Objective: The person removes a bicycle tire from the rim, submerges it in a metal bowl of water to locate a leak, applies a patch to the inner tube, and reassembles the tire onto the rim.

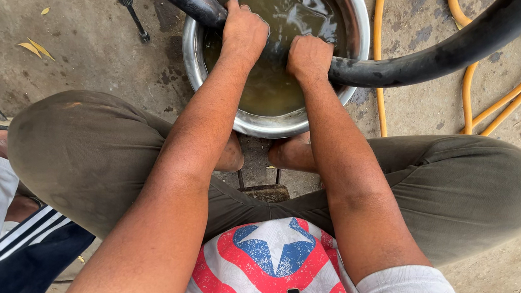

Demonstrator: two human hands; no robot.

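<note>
Knees spread round steel basin (pixel 359 23) on concrete; left hand (pixel 244 33) and right hand (pixel 309 58) both clenched on black inner tube (pixel 419 60), dunking it in murky water (pixel 272 85). Best feed slowly, keep section fully under

Head camera looks steeply down — close over the basin (pixel 256 124).

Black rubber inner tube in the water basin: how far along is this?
Done: round steel basin holds murky water. In hand: left hand and right hand press the black rubber inner tube under. Left: the lengths arching out either side are not submerged.
</note>
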